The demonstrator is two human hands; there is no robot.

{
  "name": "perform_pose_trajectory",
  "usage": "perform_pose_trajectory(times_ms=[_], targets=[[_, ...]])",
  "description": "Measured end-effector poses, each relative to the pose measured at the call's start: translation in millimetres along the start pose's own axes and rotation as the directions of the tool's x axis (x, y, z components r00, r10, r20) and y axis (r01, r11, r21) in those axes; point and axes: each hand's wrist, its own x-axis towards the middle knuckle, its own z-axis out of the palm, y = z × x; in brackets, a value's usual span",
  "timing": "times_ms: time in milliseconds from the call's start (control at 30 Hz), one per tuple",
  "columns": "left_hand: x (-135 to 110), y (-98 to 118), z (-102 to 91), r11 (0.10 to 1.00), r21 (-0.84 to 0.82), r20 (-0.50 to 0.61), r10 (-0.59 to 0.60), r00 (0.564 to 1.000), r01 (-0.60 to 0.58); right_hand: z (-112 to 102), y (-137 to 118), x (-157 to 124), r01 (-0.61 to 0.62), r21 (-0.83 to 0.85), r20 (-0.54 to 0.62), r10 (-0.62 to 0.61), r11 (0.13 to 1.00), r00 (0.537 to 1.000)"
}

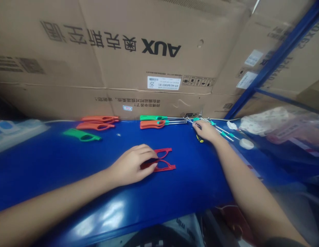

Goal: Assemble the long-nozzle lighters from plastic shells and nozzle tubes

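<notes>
My left hand [135,164] is curled over two red lighter handle shells [166,167] on the blue tabletop. Their looped ends stick out past the fingertips, and the palm hides the rest. Farther off, my right hand [205,131] is closed at the fingertips on a thin metal lighter rod [190,120] in a loose pile. More rods with green parts [223,133] lie just right of that hand. A yellow and black screwdriver handle [200,138] shows below its fingers. Left of the pile are assembled lighters, one green [151,118] and others orange [152,124], with metal rods attached.
Orange handle shells [96,126] and a green one [82,135] lie at the back left. A large cardboard box [110,68] stands behind the table. Plastic bags [264,120] and a white round piece [246,143] are at right, near a blue metal frame [275,61].
</notes>
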Motion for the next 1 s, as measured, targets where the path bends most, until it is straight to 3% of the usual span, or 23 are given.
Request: perform_pose_trajectory(times_ms=[200,300,400,533,633,700,833,1000], targets=[[22,18,11.2,0.999,0.043,0.121,0.027,0.992,-0.033,-13,-16,-4,-0.047,0.093,-0.161,0.062,0.995,0.985],[19,22,13.2,0.996,0.085,0.13,0.008,0.991,-0.019,-27,-29,-6,-0.043,0.194,-0.282,0.098,0.98,0.954],[10,23,11.0,0.989,0.143,0.105,-0.048,0.993,0.032,-35,-48,-7,0.02,0.326,-0.32,0.09,0.945,0.943],[-6,21,9.1,0.961,0.241,0.108,-0.164,0.981,0.134,-33,-83,-17,0.141,0.493,-0.232,-0.027,0.859,0.972],[-17,20,9.5,0.943,0.295,0.166,-0.21,0.964,0.155,-27,-106,-28,0.188,0.69,-0.078,-0.187,0.699,0.979],[-22,19,8.3,0.934,0.316,0.181,-0.233,0.955,0.168,-23,-117,-35,0.181,0.749,-0.011,-0.262,0.637,0.965],[-29,20,0.7,0.923,0.327,0.159,-0.265,0.951,0.202,-20,-130,-45,0.179,0.74,0.058,-0.327,0.648,0.943],[-32,18,-6.9,0.95,0.151,0.046,-0.282,0.958,0.273,-20,-140,-55,0.303,0.641,-0.003,-0.392,0.705,0.92]])
